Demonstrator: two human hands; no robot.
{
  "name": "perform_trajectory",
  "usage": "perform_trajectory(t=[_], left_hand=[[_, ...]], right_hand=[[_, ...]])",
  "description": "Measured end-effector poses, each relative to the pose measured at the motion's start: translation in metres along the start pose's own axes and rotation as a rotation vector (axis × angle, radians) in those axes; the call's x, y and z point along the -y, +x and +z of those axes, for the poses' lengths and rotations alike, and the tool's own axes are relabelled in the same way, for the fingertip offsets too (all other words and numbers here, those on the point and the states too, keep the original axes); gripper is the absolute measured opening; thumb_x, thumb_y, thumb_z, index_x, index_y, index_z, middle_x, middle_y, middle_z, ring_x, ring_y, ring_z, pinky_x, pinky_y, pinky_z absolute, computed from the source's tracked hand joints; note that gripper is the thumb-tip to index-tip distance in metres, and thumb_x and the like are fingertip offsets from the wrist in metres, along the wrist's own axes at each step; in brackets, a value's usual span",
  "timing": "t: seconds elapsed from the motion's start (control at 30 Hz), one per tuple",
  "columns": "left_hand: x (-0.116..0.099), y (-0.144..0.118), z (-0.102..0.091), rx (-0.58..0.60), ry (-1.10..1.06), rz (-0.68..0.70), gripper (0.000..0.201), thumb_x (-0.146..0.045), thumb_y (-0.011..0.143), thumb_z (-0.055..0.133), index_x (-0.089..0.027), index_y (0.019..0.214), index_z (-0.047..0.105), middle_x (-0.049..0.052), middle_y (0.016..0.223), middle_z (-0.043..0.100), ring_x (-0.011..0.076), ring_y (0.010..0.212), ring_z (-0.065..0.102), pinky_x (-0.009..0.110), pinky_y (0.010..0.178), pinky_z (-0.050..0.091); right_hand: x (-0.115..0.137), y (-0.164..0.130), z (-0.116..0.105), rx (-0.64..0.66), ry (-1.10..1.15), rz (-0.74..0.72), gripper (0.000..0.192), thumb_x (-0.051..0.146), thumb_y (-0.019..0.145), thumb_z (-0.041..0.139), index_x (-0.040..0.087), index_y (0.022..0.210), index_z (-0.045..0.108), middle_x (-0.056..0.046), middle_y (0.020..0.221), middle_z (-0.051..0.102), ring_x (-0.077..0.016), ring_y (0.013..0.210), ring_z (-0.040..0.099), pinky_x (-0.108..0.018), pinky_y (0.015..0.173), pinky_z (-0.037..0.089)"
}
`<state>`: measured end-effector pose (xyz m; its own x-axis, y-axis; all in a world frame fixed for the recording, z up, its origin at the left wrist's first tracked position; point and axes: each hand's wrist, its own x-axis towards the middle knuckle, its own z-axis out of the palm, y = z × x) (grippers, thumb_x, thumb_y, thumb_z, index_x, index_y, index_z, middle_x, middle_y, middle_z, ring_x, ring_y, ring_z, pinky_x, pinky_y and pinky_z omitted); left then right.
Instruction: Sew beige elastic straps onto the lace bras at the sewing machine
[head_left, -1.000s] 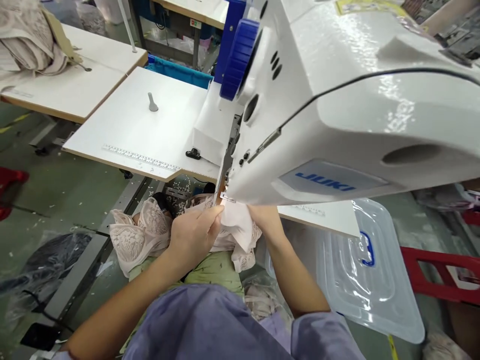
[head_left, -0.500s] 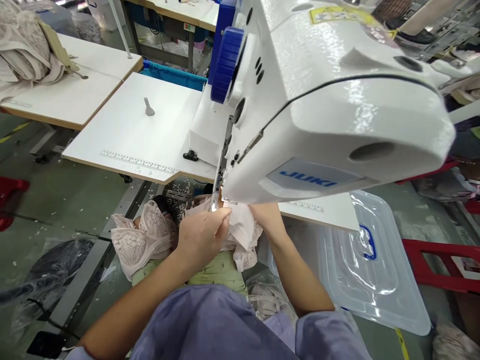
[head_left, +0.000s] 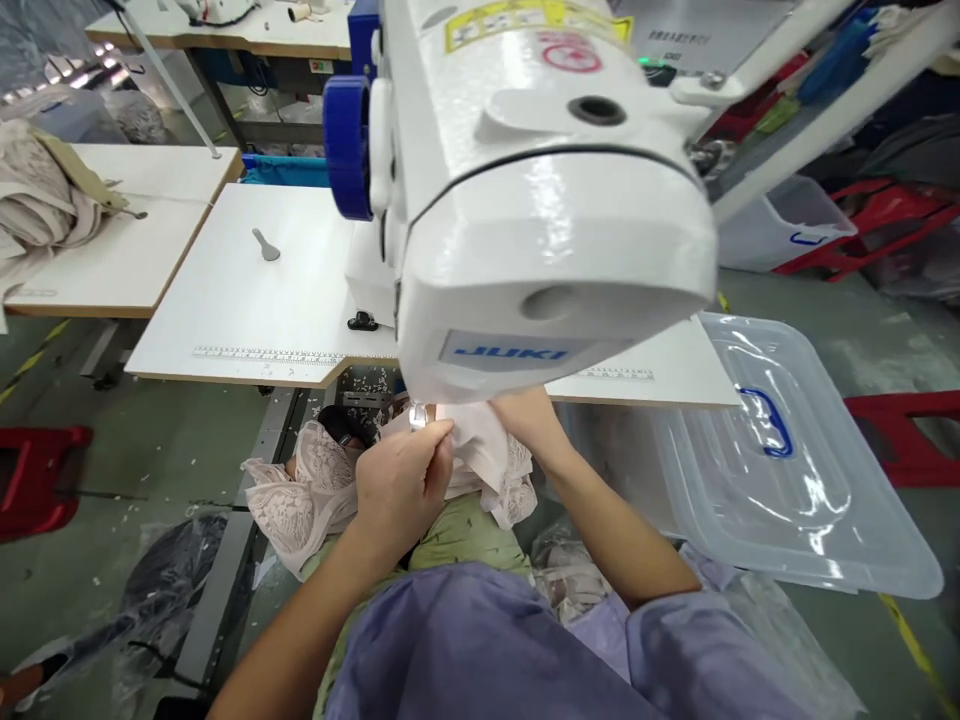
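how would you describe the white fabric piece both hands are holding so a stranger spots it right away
Start at the big white JUKI sewing machine and look under its near end. There the left hand and right hand pinch a smooth white fabric piece. Unlike the pink lace garment beside it, it is plain and unpatterned.

One sewing machine (head_left: 540, 200), two hands (head_left: 401, 480) on one lace garment (head_left: 315, 485), one lidded plastic bin (head_left: 780, 470), three counters (head_left: 247, 300).

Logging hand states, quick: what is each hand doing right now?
Left hand: closed, pinching the white fabric.
Right hand: on the same fabric; grip hidden, cannot tell.
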<state>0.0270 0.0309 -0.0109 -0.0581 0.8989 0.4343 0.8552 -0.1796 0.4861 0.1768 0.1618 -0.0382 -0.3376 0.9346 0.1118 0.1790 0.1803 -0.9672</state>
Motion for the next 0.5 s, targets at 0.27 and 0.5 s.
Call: perform_trajectory(t=[0.27, 0.5], left_hand=[[0.011, -0.007, -0.020, 0.190, -0.107, -0.094, 0.026, -0.029, 0.102, 0.047, -0.023, 0.116, 0.068, 0.003, 0.102, 0.079, 0.0169, 0.086, 0.074, 0.026, 0.072, 0.054], [0.011, -0.037, 0.000, 0.328, -0.002, 0.237, 0.031, -0.031, 0.084, 0.067, -0.017, 0.111, 0.066, 0.009, 0.094, 0.073, 0.0256, 0.091, 0.067, 0.039, 0.085, 0.050]], right_hand=[[-0.011, -0.057, 0.002, 0.101, 0.579, 0.366, 0.036, 0.055, 0.083, 0.071, 0.022, 0.095, 0.064, 0.002, 0.073, 0.060, -0.0118, 0.055, 0.052, -0.024, 0.050, 0.044], [0.002, -0.130, 0.000, 0.228, 0.103, -0.237, 0.013, 0.028, 0.088, 0.073, 0.022, 0.076, 0.073, 0.000, 0.069, 0.066, -0.0162, 0.062, 0.062, -0.030, 0.058, 0.052]])
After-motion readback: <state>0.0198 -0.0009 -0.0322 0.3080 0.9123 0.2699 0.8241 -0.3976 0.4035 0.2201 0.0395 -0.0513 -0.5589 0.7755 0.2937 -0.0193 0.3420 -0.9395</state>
